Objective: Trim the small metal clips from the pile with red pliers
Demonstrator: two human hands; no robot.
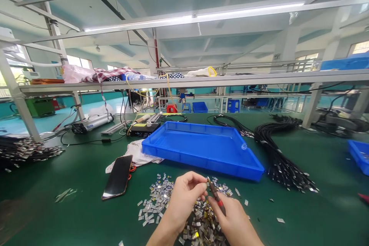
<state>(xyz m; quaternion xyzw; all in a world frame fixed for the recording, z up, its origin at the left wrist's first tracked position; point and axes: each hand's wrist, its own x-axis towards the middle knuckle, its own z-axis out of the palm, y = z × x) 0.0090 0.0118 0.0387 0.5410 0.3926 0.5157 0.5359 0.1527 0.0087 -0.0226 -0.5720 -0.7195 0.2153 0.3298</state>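
My left hand [188, 196] is closed in a pinch at the tip of the tool. Whatever sits between its fingertips is too small to make out. In my right hand [232, 213] is a slim dark hand tool with red on its handle [215, 195], pointing up and to the left. Its exact kind is not clear. Beneath and around both hands lie many small metal pieces: silvery ones [157, 201] to the left and yellowish, darker ones [203, 223] below.
Behind the hands stands a blue plastic tray [201, 163]. A phone [117, 177] lies at left near a white cloth [140, 153]. Bundles of black cables [278, 157] spread at right, with more cable ends [29, 150] at far left. A shelf beam [184, 82] crosses above the green table [80, 219].
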